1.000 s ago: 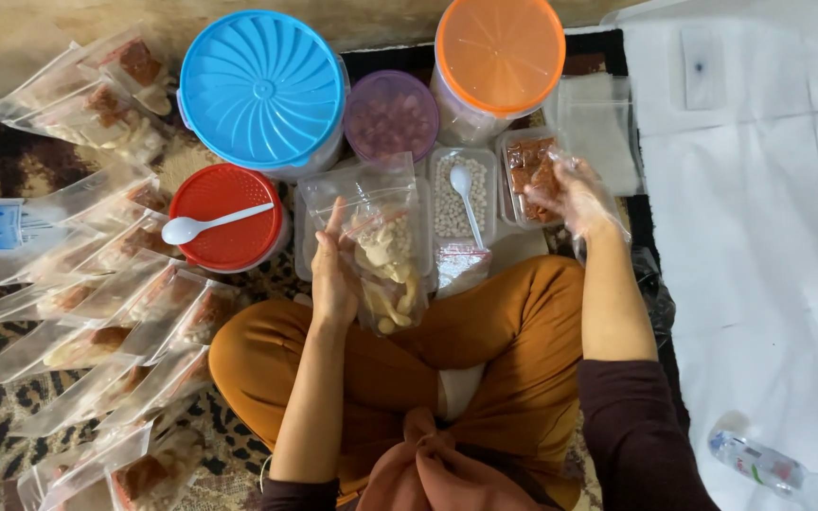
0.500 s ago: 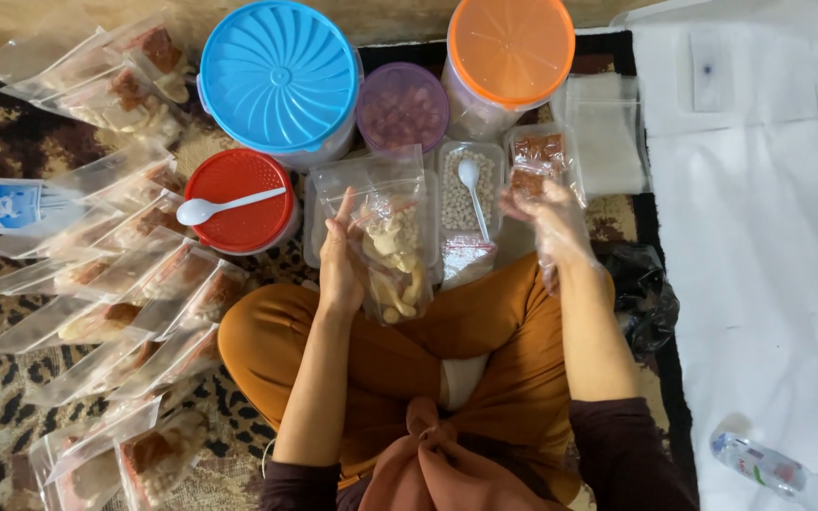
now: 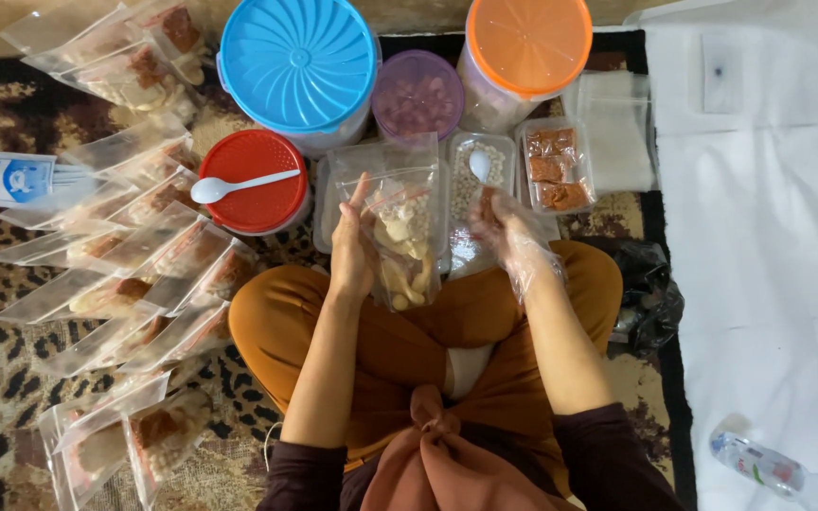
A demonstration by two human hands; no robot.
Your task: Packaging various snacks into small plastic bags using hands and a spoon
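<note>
right hand (image 3: 506,227) moved from tray (image 3: 555,168) toward bag (image 3: 400,237)

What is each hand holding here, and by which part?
The left hand holds a clear snack bag by its left edge. The right hand, in a clear plastic glove, is near the bag; whether it holds anything cannot be told.

Bag: clear plastic pouch (image 3: 400,241), upright, mouth open at the top, held over the lap in front of the containers.
Contents: pale, cream-coloured snack pieces heaped in the lower half; upper half see-through.
Hold: left hand (image 3: 352,251) clasps its left edge.
Right hand (image 3: 508,227): in a thin clear glove, just beside the bag; possibly pinching something small, unclear.
</note>
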